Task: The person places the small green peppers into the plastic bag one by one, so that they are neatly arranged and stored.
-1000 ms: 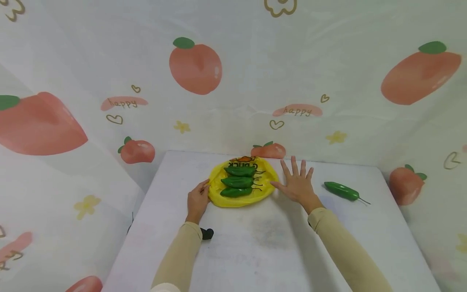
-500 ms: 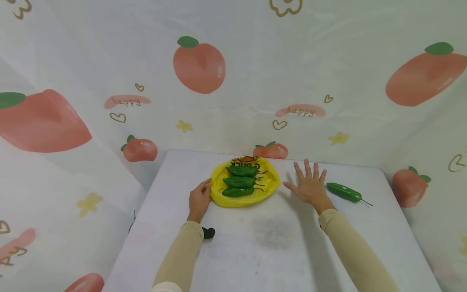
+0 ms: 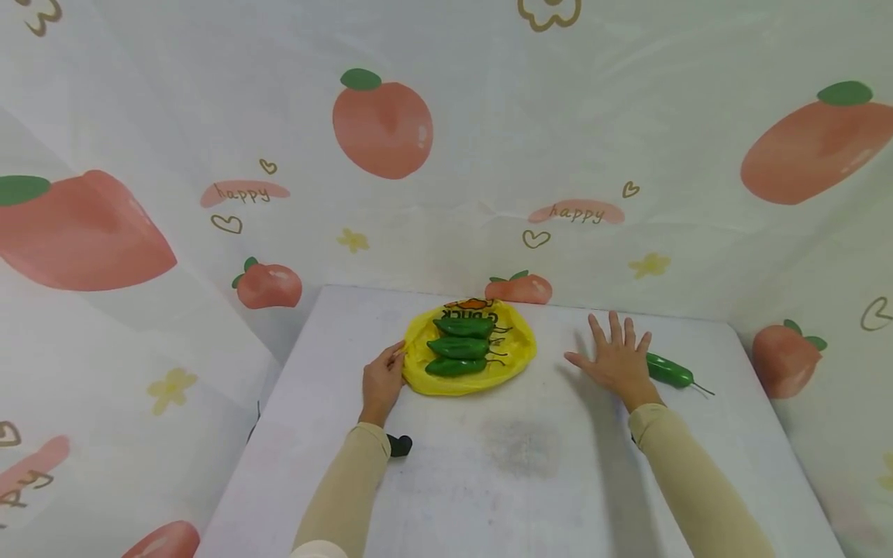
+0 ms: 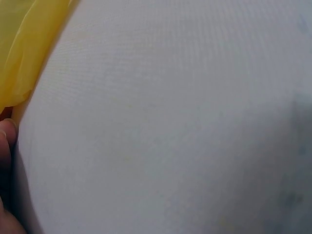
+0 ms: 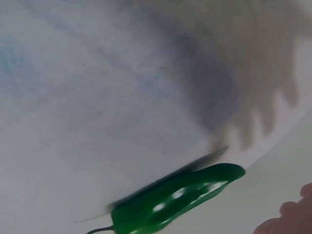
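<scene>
Three green chili peppers [image 3: 456,347] lie side by side on a round, crinkled yellow plastic bag [image 3: 516,364] with reversed lettering. My left hand [image 3: 381,384] pinches the left edge of the bag; in the left wrist view only its fingertips [image 4: 7,130] show beside the yellow plastic [image 4: 36,53]. Fingers spread and holding nothing, my right hand [image 3: 617,368] hovers above the table, just left of a single green chili pepper [image 3: 670,372]. It partly covers that pepper's tip in the head view. The right wrist view shows the whole pepper body [image 5: 170,200] with the hand's shadow beyond.
A small dark object [image 3: 400,446] sits by the left forearm, mostly hidden by the sleeve. The white table [image 3: 502,496] ends at a fruit-patterned cloth backdrop [image 3: 446,232], which also hangs on both sides.
My right hand has moved away from the bag's right side toward the single pepper, its fingers still spread. My left hand stays at the bag's left edge. The view has shifted slightly.
</scene>
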Motion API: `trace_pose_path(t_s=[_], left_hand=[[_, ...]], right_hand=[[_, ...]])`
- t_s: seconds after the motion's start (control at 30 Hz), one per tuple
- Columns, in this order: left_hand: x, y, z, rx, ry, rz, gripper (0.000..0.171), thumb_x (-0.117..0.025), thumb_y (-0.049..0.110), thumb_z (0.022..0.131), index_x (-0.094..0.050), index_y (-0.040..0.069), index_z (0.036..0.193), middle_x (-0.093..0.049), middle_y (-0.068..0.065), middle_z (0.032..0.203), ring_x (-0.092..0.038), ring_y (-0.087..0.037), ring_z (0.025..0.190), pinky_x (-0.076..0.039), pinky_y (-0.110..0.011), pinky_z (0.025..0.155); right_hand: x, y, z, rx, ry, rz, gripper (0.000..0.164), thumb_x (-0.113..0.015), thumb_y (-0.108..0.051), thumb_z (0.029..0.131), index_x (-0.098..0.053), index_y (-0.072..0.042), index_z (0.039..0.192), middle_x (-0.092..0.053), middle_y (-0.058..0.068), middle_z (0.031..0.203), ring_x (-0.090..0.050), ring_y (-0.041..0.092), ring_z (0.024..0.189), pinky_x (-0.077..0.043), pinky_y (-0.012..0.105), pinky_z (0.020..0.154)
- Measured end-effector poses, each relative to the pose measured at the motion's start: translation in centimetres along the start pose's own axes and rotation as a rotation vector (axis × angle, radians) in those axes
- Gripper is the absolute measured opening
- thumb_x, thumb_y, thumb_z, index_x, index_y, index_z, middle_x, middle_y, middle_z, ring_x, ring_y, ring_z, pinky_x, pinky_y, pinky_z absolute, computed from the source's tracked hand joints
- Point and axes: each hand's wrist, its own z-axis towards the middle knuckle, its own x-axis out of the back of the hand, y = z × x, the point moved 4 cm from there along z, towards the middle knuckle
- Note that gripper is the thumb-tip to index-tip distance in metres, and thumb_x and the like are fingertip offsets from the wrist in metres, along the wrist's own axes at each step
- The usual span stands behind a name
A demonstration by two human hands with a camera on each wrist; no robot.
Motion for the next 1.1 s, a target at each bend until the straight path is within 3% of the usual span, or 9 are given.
trace_pose_path(t_s=[0.47,1.1], left_hand=[[-0.1,-0.3,0.0,-0.006,0.01,-0.027,0.032,-0.06,0.029,0.104,-0.067,0.029,0.135,-0.077,-0.006,0.108,-0.064,-0.012,0.068,-0.054,-0.02,0.058],[-0.2,-0.7,0.2,-0.043,0.019,-0.028,0.031,-0.061,0.03,0.104,-0.068,0.029,0.134,-0.077,-0.006,0.104,-0.063,-0.013,0.067,-0.055,-0.022,0.059]], right_hand=[[-0.2,3.8,-1.4,-0.048,0.016,0.05,0.111,-0.045,-0.084,0.088,-0.014,-0.01,0.163,-0.007,0.04,0.163,-0.003,0.068,0.146,0.003,0.087,0.107],[0.1,8.2,-3.9,-0.167,0.002,0.13,0.102,-0.049,-0.076,0.093,-0.02,-0.006,0.161,-0.018,0.046,0.154,-0.014,0.071,0.137,-0.009,0.089,0.103]])
